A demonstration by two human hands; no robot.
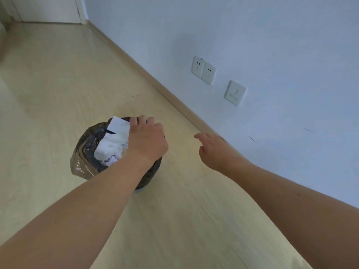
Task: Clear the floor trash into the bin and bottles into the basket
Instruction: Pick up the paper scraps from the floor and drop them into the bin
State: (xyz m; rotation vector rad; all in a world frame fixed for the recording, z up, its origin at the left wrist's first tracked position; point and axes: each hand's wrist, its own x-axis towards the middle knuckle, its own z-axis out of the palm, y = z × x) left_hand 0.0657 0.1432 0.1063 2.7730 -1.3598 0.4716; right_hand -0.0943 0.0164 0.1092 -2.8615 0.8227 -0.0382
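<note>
A small bin [85,152] lined with a black plastic bag stands on the wooden floor. White crumpled paper [112,144] fills its top. My left hand [146,140] is over the bin with fingers curled down onto the paper, gripping its upper edge. My right hand [213,150] hangs in the air to the right of the bin, holding nothing, with the index finger stretched out. No bottles or basket are in view.
A pale wall [252,45] with a wooden skirting board [174,101] runs diagonally on the right, close to the bin. Three wall sockets [205,70] sit low on it. A white door [48,8] is at the far end of the light wooden floor [58,84].
</note>
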